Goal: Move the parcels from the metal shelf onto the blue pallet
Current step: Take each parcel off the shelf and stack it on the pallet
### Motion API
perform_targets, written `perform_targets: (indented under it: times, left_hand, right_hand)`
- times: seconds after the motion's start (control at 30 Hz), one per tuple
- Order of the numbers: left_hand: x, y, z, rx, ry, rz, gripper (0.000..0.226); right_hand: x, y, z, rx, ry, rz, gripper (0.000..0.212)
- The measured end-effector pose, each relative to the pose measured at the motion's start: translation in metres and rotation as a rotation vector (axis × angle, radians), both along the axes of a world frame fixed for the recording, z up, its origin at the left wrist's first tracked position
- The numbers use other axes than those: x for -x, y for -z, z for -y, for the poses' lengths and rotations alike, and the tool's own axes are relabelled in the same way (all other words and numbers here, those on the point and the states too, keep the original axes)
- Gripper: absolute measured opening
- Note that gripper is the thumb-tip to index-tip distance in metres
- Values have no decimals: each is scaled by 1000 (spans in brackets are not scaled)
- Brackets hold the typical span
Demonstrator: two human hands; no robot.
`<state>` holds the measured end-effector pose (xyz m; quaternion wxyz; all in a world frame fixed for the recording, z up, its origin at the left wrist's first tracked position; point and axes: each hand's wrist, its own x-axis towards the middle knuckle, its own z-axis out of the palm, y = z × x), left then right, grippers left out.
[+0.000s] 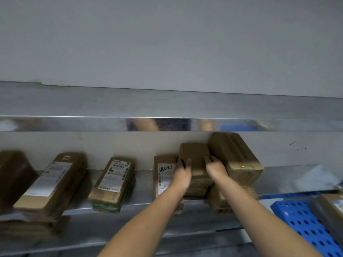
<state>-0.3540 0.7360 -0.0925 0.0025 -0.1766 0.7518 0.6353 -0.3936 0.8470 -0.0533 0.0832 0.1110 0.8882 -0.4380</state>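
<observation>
My left hand (182,171) and right hand (216,167) clasp a small parcel (194,153) by its sides, fingers curled over its edges. The parcel tops a stack on the shelf (143,190). A bigger box (235,156) touches the parcel's right side, and the pallet (300,221) lies to its lower right.

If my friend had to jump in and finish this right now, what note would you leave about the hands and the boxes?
Hands: the left hand and right hand grip the small brown parcel, one on each side.
Where: that parcel sits on top of a stack on the metal shelf. The big parcel is on its right, the handwritten-label parcel is on its left, and more parcels lie further left.
Done: the blue pallet is at the lower right, and one box seems to be on it.
Left: carry this parcel over, then the rest.
</observation>
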Motion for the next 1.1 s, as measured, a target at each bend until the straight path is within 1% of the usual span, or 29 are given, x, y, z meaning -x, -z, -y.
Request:
perform_targets:
  times: [0.1, 0.2, 0.3, 0.4, 0.5, 0.57, 0.63, 0.77, 0.83, 0.93, 1.03, 1.1]
  left_hand:
    - [-5, -6, 2, -64, -28, -8, 48]
    - [-14, -18, 3, -68, -43, -18, 46]
    - [-31, -33, 5, -47, -57, -38, 48]
    - [-55, -47, 6, -12, -66, -89, 58]
    - [-83, -62, 1, -19, -96, -154, 60]
    - [-106, -69, -5, -33, -124, -195, 56]
    - [-134, -72, -10, -41, -164, -234, 48]
    - [-197, -65, -22, -124, -262, -247, 42]
    - [-229, -60, -30, -148, -289, -251, 43]
    - [-274, -51, -34, -161, -294, -216, 46]
    - [-307, -49, -32, -101, -276, -222, 46]
    - [-325, -49, -33, -71, -252, -241, 46]
  right_hand:
    - [-9, -3, 4, 96, 15, 14, 43]
    - [-25, -12, 7, 143, 15, -19, 44]
    - [-45, -22, 10, 206, 7, -50, 48]
    - [-66, -33, 9, 229, -8, -76, 52]
    - [-90, -45, 4, 267, -34, -151, 43]
    - [-108, -52, -2, 322, -33, -199, 38]
    - [-130, -55, -10, 391, -35, -201, 36]
    - [-179, -44, -25, 454, -79, -198, 36]
    - [-204, -34, -32, 512, -102, -146, 31]
    - [-239, -20, -41, 578, -172, 11, 24]
    - [-265, -10, -48, 589, -248, 138, 39]
    - [-278, -3, -50, 664, -245, 179, 41]
